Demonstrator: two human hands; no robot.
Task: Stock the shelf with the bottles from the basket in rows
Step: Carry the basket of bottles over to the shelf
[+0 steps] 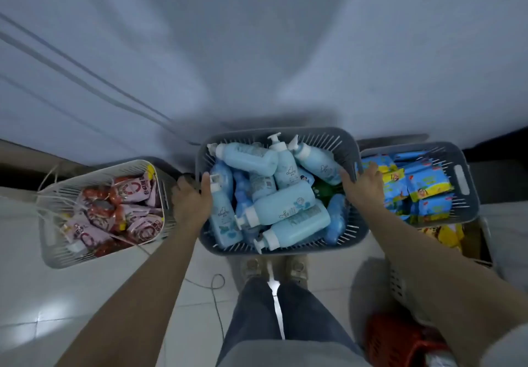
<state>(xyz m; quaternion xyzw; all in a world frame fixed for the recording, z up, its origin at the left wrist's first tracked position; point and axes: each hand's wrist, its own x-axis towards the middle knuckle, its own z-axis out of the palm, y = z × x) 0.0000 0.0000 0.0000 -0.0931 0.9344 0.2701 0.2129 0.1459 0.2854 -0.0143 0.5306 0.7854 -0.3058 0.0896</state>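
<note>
A grey slatted basket (328, 135) sits in the middle, in front of my feet, heaped with several light-blue pump bottles (281, 205) with white caps, lying at all angles. My left hand (191, 198) grips the basket's left rim, thumb inside over the edge. My right hand (361, 184) grips the right rim the same way. No shelf is visible; only a blurred white surface fills the view above the basket.
A white basket (50, 241) of pink and red packets stands on the floor at left. A grey basket (468, 189) of blue and yellow packs is at right, with a red basket (400, 344) near my right leg. A thin cable (213, 284) lies on the tiled floor.
</note>
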